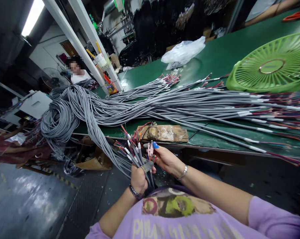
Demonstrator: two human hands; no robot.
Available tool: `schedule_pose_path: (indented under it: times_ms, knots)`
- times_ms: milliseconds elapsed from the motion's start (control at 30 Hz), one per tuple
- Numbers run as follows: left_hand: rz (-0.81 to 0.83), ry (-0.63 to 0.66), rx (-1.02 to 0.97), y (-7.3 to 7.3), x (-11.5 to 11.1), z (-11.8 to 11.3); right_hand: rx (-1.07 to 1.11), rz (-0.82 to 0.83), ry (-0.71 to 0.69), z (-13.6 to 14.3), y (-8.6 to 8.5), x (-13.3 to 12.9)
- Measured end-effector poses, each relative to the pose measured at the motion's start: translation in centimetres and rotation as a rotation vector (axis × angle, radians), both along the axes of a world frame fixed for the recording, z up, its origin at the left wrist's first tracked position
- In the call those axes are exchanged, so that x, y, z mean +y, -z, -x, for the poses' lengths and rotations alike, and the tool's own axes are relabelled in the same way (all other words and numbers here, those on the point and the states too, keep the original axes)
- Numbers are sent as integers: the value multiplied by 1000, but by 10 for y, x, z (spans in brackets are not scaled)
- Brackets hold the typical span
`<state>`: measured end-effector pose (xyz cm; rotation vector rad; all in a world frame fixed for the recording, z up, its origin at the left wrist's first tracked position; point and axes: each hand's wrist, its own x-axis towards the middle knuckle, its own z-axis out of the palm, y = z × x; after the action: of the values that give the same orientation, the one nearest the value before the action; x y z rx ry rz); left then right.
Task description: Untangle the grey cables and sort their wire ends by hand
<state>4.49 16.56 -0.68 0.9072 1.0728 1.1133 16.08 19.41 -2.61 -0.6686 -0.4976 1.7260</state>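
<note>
Cable bunch [138, 158] in left hand [138, 179], at bench [221, 46] edge.
Left fingers wrapped round it; right hand [166, 160] pinches small pink piece [150, 151] by wire ends. Cores already bared, benchtop cables [130, 114] too; what's left, can't tell.

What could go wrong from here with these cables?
The bunch of gray cables in the left hand splays thin coloured wires, which might snag or bend. The small pink piece pinched by the right hand might slip. Other cables droop over the edge of the green table, so their weight might drag more off.
</note>
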Motion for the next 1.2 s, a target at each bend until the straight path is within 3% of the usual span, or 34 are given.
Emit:
schedule_pose_path:
  times_ms: [167, 400, 533, 767, 933, 1200]
  knots:
    - [-4, -6, 8, 1, -2, 3, 37, 27, -49, -3, 1, -3]
    - [-21, -63, -27, -3, -12, 9, 61, 107, -223, -14, 2, -20]
    - [-29, -74, -24, -5, -12, 10, 66, 148, -188, -17, 3, -15]
    - [-29, -17, -32, -8, -3, 8, -49, 33, -45, -11, -6, -5]
    - [-24, 0, -67, -5, 1, 8, -141, -32, 60, -7, 1, -6]
    - [13, -8, -79, -1, 1, 6, 84, 18, -63, -3, 5, 0]
